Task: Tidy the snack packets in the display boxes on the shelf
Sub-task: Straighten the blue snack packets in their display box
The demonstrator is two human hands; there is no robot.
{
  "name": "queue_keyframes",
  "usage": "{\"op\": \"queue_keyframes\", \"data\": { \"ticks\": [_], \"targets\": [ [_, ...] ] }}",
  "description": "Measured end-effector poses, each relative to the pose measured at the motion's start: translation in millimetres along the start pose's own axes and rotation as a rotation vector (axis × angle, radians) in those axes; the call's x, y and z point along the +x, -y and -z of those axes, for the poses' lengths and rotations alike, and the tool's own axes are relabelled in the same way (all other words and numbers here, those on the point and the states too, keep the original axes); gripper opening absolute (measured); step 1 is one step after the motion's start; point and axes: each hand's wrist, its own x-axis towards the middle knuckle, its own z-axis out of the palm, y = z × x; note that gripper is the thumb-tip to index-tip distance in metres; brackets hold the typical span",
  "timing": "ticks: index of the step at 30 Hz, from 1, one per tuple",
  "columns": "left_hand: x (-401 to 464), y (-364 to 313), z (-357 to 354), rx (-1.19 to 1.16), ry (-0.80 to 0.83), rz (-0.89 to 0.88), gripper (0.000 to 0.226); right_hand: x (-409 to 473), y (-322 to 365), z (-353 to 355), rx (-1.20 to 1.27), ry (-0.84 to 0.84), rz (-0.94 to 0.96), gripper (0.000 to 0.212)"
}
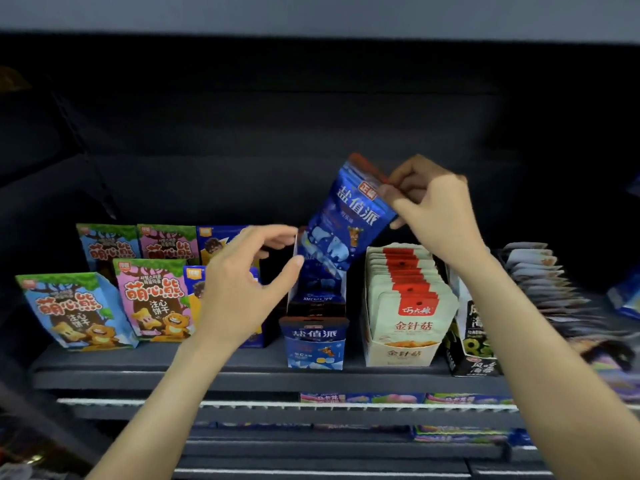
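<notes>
My right hand (427, 209) has its grip pinched on the top of a blue snack packet (346, 216), which is tilted with its bottom end dipping into the far part of the blue display box (315, 344), while my left hand (242, 282) has its grip spread, fingers at the box's left wall. I think I am partway done: this packet is not yet sitting flat in its row. The cream mushroom-snack box (401, 353) to the right looks neat already, but the grey packets (540, 271) at the far right look leaning and messy.
</notes>
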Motion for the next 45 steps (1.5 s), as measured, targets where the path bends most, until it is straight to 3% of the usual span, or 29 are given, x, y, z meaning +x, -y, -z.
{"op": "queue_keyframes", "data": {
  "ticks": [3,10,14,17,20,24,26,29,31,35,40,43,45],
  "targets": [
    [4.9,-17.5,-9.1,0.015,-0.030,-0.074,0.039,-3.3,-0.2,7.9,0.118,0.066,-0.048,0.020],
    [9.2,-16.1,-20.4,-0.075,0.008,0.059,0.051,-3.2,-3.2,21.0,0.288,0.130,-0.091,0.015],
    [7.3,-34.0,-30.5,0.174,-0.042,-0.157,0.062,-6.8,4.3,18.2,0.441,0.100,-0.158,0.013],
    [8.9,-52.9,-45.4,0.296,-0.022,-0.170,0.073,-13.7,19.6,12.6,0.603,0.076,-0.200,0.015],
    [14.2,-55.3,-50.5,0.229,-0.099,-0.126,0.049,-22.6,34.0,9.7,0.679,0.061,-0.211,0.022],
    [18.5,-47.8,-39.3,-0.026,-0.135,-0.075,0.023,-29.6,45.2,10.1,0.718,0.055,-0.202,0.016],
    [23.7,-45.8,-32.0,-0.223,-0.095,0.116,0.024,-34.6,45.2,12.8,0.646,0.047,-0.179,0.015],
    [31.1,-37.9,-25.5,-0.509,0.015,0.412,0.026,-51.1,27.5,13.2,0.339,-0.093,-0.100,0.021],
    [32.5,-31.9,-24.3,-0.601,0.060,0.499,0.025,-65.6,10.2,7.3,0.155,-0.150,-0.079,0.022],
    [31.0,-27.4,-24.3,-0.655,0.099,0.546,0.025,-89.3,-6.6,-11.9,0.191,-0.031,-0.143,0.025],
    [30.6,-24.0,-22.7,-0.659,0.088,0.558,0.026,-94.2,-11.1,-19.0,0.233,-0.026,-0.113,0.034],
    [30.3,-23.5,-21.1,-0.638,0.090,0.548,0.026,-95.4,-17.1,-22.3,0.110,-0.113,-0.060,0.028],
    [30.0,-23.7,-20.9,-0.630,0.080,0.537,0.025,-96.5,-19.7,-25.4,-0.112,-0.203,0.096,0.035]
  ]
}}
